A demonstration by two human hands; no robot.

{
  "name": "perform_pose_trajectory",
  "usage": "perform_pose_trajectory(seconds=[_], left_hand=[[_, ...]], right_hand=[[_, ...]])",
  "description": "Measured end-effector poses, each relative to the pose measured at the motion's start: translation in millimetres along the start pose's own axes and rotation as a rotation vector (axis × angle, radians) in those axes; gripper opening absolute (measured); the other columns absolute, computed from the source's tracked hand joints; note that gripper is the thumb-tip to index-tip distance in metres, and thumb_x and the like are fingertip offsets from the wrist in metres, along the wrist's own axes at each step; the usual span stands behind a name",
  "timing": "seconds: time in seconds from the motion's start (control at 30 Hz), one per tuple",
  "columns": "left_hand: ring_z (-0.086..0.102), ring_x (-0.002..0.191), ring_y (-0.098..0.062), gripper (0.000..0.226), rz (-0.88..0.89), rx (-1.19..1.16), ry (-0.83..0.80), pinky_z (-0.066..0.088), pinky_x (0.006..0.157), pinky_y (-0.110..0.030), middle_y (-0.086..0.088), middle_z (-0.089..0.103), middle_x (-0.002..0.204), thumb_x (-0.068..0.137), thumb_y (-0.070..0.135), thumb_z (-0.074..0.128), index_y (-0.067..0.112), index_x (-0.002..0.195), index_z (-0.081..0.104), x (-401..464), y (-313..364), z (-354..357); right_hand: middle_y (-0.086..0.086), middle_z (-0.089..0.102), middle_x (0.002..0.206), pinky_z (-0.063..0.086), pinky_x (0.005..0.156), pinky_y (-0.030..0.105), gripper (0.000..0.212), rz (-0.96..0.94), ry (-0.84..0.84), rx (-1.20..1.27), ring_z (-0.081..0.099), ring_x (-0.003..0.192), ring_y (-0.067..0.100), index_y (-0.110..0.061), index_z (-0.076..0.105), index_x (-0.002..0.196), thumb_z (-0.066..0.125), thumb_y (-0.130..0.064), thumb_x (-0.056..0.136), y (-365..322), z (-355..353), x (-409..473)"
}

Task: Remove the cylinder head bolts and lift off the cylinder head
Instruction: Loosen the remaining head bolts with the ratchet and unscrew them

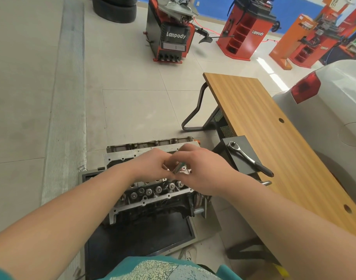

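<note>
The cylinder head (pixel 151 194) sits on the engine block on a dark stand, its valve springs and bolt holes exposed. Both hands meet just above its far right part. My right hand (pixel 201 168) pinches a small shiny metal piece (pixel 178 167), a socket or bit by its look. My left hand (pixel 151 165) has its fingers curled against the same piece from the left. The bolts beneath the hands are hidden.
A ratchet wrench (pixel 247 157) lies on a black box (pixel 236 152) right of the engine. A long wooden bench (pixel 274 142) runs along the right, with a white car (pixel 330 110) behind it. Red shop machines (pixel 171 35) and stacked tyres (pixel 114 9) stand far back on the tiled floor.
</note>
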State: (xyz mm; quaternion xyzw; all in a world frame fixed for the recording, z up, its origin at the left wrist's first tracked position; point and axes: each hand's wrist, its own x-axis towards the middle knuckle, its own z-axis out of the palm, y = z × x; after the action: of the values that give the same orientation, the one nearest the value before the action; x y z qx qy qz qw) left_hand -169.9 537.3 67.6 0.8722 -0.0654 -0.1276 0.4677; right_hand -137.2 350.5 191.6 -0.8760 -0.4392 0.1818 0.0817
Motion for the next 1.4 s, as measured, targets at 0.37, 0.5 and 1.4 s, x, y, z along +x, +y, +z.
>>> perform_pose_trajectory(seconds=[0.37, 0.5, 1.4], left_hand=[[0.064, 0.082, 0.006, 0.012, -0.009, 0.033, 0.035, 0.056, 0.079, -0.033, 0.024, 0.070, 0.087, 0.080, 0.044, 0.079, 0.044, 0.081, 0.066, 0, -5, 7], [0.060, 0.088, 0.000, 0.040, 0.010, 0.088, 0.115, 0.056, 0.078, -0.036, 0.023, 0.067, 0.091, 0.066, 0.067, 0.080, 0.039, 0.089, 0.062, 1, -5, 12], [0.057, 0.081, -0.004, 0.036, -0.103, 0.420, -0.051, 0.046, 0.063, -0.030, 0.016, 0.058, 0.090, 0.081, 0.045, 0.085, 0.047, 0.095, 0.052, 11, -34, 24]], right_hand=[[-0.016, 0.056, 0.118, 0.056, 0.079, 0.034, 0.025, -0.006, -0.040, 0.024, 0.061, 0.100, 0.013, -0.039, 0.067, 0.117, 0.067, -0.030, 0.094, 0, 0, 2], [-0.011, 0.062, 0.084, 0.046, 0.059, 0.032, 0.032, 0.170, 0.062, -0.066, 0.061, 0.076, 0.010, -0.029, 0.061, 0.112, 0.055, -0.058, 0.099, 2, 9, 10], [-0.014, 0.065, 0.089, 0.046, 0.061, 0.027, 0.020, 0.068, 0.212, -0.064, 0.059, 0.079, 0.012, -0.031, 0.065, 0.116, 0.056, -0.037, 0.099, 8, 17, 3]])
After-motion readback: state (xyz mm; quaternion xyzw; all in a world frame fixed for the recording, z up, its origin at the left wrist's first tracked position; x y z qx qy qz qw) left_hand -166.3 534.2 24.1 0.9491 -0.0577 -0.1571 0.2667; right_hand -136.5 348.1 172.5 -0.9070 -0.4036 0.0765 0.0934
